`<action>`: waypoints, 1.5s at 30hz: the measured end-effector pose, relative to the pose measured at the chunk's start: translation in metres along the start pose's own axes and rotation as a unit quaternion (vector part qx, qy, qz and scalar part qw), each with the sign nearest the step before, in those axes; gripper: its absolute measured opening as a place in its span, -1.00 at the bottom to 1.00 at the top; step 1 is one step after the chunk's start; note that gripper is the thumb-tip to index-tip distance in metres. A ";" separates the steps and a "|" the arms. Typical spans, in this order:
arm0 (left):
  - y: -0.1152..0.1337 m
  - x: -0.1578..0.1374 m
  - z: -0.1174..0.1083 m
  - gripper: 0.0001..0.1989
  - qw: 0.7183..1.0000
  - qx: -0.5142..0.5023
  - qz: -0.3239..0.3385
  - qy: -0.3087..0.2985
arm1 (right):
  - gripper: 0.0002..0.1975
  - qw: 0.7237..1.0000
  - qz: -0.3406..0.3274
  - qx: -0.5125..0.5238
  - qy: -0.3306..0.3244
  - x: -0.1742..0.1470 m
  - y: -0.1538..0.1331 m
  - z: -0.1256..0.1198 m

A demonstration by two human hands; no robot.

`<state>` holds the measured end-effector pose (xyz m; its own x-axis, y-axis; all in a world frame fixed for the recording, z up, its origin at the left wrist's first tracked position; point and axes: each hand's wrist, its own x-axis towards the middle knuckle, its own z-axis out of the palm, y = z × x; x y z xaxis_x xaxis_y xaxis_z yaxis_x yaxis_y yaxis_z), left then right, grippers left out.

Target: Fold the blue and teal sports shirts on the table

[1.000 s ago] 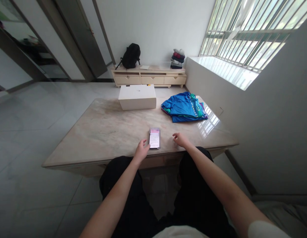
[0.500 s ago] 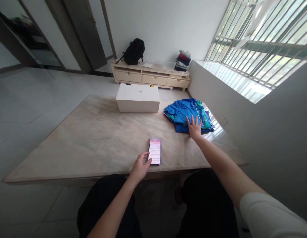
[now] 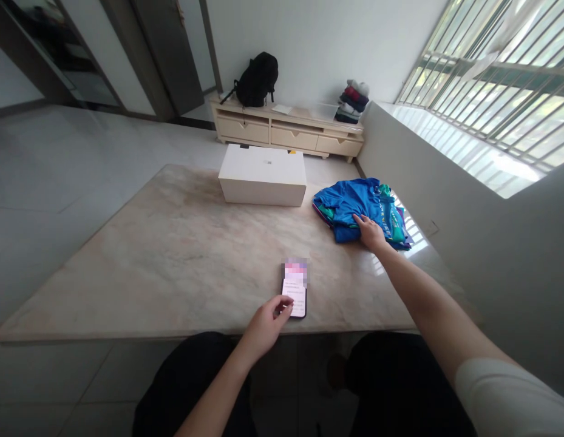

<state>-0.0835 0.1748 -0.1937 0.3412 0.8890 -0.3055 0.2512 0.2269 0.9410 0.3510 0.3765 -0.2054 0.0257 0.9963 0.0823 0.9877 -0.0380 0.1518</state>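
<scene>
Two hands are working at the worktop (image 3: 172,261). One phone (image 3: 294,289) is lying near the front edge; its screen text is blurred and unreadable. Left hand (image 3: 265,326) is touching the phone's lower corner, fingers loosely curled. Right hand (image 3: 370,232) is gripping the near edge of one pile of blue clothes (image 3: 361,206), fingers clamped on the cloth. One white box (image 3: 262,176) is showing a tiny, illegible mark.
</scene>
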 end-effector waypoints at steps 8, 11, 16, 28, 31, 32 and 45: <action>-0.003 0.007 -0.004 -0.58 1.000 -0.019 0.014 -0.005 | -0.39 0.999 0.030 0.036 -0.012 -0.004 -0.002 -0.028; -0.002 0.010 -0.005 -0.55 1.000 -0.024 0.019 0.004 | -0.40 0.998 0.031 0.048 -0.021 -0.020 -0.006 -0.036; 0.000 0.007 -0.003 -0.58 0.996 -0.089 -0.003 -0.027 | -0.45 0.996 0.032 0.077 -0.037 -0.061 -0.008 -0.053; 0.034 0.079 0.160 -0.84 0.874 -0.456 -0.169 0.019 | -0.57 0.985 -0.002 0.152 -0.079 -0.152 -0.005 -0.086; 0.048 0.102 0.199 -0.70 0.848 -0.502 -0.167 0.034 | -0.58 0.983 -0.002 0.167 -0.081 -0.166 -0.005 -0.087; 0.051 0.106 0.207 -0.67 0.840 -0.516 -0.166 0.037 | -0.57 0.982 0.000 0.172 -0.080 -0.169 -0.004 -0.087; 0.044 0.108 0.239 -0.78 0.783 -0.593 -0.176 0.061 | -0.53 0.970 0.031 0.230 -0.072 -0.177 0.015 -0.083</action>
<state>0.1805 0.1859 -0.2200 0.3325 0.7033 -0.6284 -0.7332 0.6119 0.2968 0.3480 0.1927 -0.1358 0.0757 0.9949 -0.0660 0.9471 -0.0925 -0.3072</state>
